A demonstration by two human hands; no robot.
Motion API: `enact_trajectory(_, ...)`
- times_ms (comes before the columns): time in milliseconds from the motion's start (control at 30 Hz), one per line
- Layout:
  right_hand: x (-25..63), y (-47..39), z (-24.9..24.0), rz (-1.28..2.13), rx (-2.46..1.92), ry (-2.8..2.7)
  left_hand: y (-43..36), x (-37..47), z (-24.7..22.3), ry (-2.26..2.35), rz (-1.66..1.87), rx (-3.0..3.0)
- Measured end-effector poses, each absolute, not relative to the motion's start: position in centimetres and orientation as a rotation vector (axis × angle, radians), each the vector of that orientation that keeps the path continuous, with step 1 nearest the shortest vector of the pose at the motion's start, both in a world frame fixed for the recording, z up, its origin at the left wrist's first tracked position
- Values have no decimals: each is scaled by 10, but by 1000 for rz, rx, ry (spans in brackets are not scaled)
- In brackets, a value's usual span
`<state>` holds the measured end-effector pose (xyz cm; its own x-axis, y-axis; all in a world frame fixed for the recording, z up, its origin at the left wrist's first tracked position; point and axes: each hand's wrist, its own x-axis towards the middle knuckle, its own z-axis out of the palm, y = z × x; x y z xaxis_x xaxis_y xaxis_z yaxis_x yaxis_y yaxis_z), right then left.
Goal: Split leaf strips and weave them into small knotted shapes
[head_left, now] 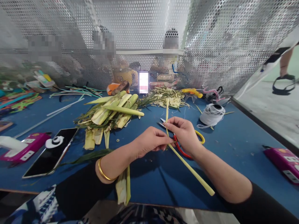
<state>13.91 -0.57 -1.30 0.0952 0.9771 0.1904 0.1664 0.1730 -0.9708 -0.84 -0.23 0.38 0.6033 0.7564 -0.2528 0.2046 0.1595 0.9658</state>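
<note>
Both hands meet over the middle of the blue table. A long pale green stalk (191, 168) runs between them, its upper part upright and its lower part slanting down to the right. My left hand (150, 141) is pinched on the stalk near its bend. Just above, my right hand (183, 132) pinches the upper part between thumb and fingers. Scissors (184, 153) with red and yellow handles lie under my right hand, partly hidden by it. Left of the hands, green husks (114, 112) are piled up.
White thread spool (212, 115) stands at the right. Shredded strips (168, 97) lie behind the hands. A dark phone (51, 152) and a magenta power strip (26, 147) are at the left, another power strip (283, 161) at the right. A perforated sheet (140, 31) hangs behind the table (233, 140).
</note>
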Motion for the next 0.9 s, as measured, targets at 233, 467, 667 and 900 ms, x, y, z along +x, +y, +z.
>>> enact_trajectory(233,172,3,5,1072,-1158,-1907,5,-12,6,926,627,1252)
enact_trajectory(467,180,6,4,857,-1213,-2072,9,-14,4,929,579,1331)
enact_trajectory(667,179,0,13,-123,-1201,-1900,12,-13,1,949,771,1108)
enact_trajectory(900,171,-31,31,-278,-1062,-1542,20,-14,-1,825,902,869)
